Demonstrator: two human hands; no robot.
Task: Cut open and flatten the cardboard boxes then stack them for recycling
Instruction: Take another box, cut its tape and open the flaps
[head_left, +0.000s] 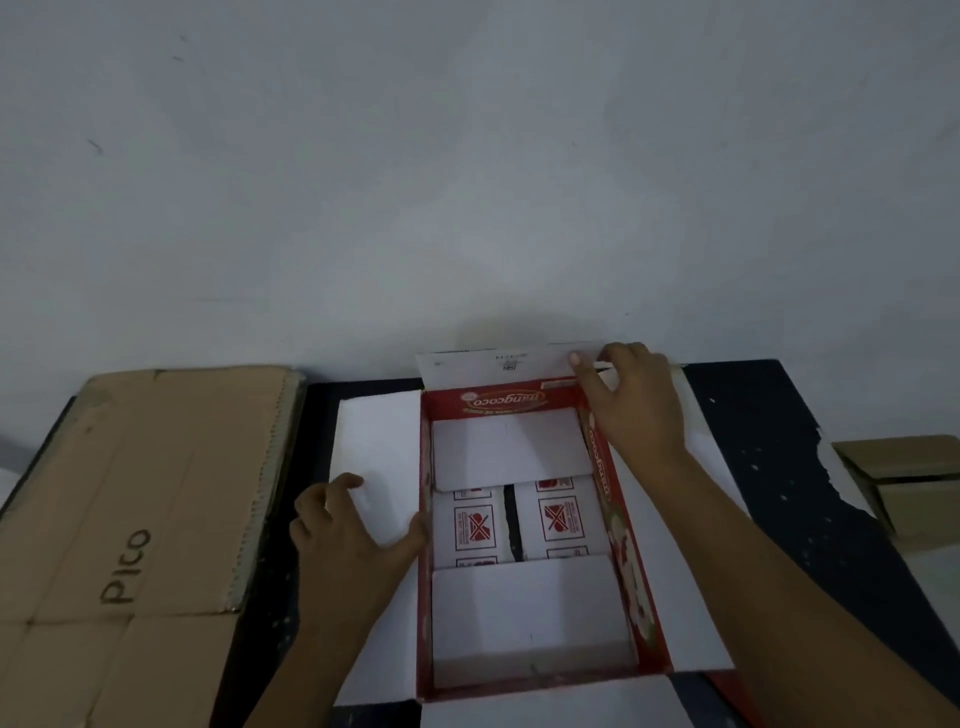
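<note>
Flattening under way on the red-and-white box (524, 545).
My left hand (348, 525) pressed its left flap (379, 441), fingers spread; my right hand (631, 400) pinched the far corner. Next, I judged: collapsing walls.

At centre the red printed box (524, 525) is showing smooth white card inside; at left, flattened brown cardboard (130, 499) is looking matt, its corrugated edge rough.
</note>
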